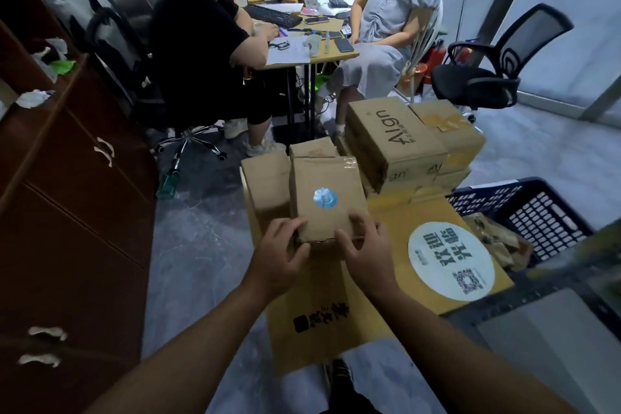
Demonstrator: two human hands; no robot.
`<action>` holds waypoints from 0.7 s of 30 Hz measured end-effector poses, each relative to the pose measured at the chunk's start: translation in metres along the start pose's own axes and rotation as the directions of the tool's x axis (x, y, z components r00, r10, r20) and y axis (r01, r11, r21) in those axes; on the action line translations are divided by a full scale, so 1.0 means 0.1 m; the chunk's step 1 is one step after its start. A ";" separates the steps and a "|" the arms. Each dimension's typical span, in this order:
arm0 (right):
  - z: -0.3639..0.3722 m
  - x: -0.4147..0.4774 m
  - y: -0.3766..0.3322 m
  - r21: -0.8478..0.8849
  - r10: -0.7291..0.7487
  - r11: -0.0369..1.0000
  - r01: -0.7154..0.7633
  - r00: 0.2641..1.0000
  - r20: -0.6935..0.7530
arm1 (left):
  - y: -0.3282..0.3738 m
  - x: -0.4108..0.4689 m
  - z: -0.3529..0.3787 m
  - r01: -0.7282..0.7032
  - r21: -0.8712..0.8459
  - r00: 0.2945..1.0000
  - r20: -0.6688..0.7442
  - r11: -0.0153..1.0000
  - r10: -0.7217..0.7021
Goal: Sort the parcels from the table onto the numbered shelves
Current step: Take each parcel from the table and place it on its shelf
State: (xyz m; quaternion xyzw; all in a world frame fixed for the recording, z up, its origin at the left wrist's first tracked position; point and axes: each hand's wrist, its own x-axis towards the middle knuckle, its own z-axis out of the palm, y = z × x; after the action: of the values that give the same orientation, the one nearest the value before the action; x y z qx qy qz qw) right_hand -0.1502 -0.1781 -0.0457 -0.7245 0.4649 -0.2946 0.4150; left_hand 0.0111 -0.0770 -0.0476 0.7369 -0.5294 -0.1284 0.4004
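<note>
The left hand [280,247] curls its fingers over the near left corner of a small brown cardboard parcel [327,202] with a round blue sticker, its thumb against the near face. The right hand [364,245] grips the near right corner, fingers spread over the top edge. Both have hold of it, so neither is nearer.

The parcel lies straight ahead of the hands, its long axis running away from them and its near end between the palms. I judge that a lift up and back would free it. I cannot tell whether its near end has left the surface.

Just left of it, touching, stands a plain brown cardboard box [265,185]. Beyond the right hand rises a stack of tan "Align" printed cartons [396,141], close to the parcel's far right corner.

The desk top is hidden under a flattened yellow cardboard sheet [420,212].

- **Far left of the hands:** a dark red-brown wooden cabinet [84,178].
- **Ahead:** two seated people [201,54] at a light wooden desk [302,57].
- **To the right:** a dark blue plastic crate [537,208] and a black mesh office chair [487,77].

No numbered shelves are in view.
</note>
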 end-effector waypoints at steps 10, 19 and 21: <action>0.04 -0.75 0.51 -0.018 0.211 0.978 -0.210 0.975 0.076 | -0.12 -0.72 0.11 0.109 -0.069 0.982 0.162 0.992 -0.097; 0.03 -0.51 0.50 -0.020 0.264 0.964 -0.264 0.953 0.148 | -0.17 -0.54 0.13 0.341 -0.045 0.932 0.149 0.939 -0.331; 0.04 -0.41 0.45 0.011 0.276 0.959 -0.283 0.943 0.188 | -0.17 -0.47 0.14 0.390 -0.039 0.911 0.159 0.920 -0.380</action>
State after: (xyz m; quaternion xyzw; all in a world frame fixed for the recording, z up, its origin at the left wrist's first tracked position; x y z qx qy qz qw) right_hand -0.1827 -0.1495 -0.0888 -0.6673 0.5167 -0.1734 0.5075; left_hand -0.0054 -0.0396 -0.0804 0.8006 -0.3974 -0.2776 0.3521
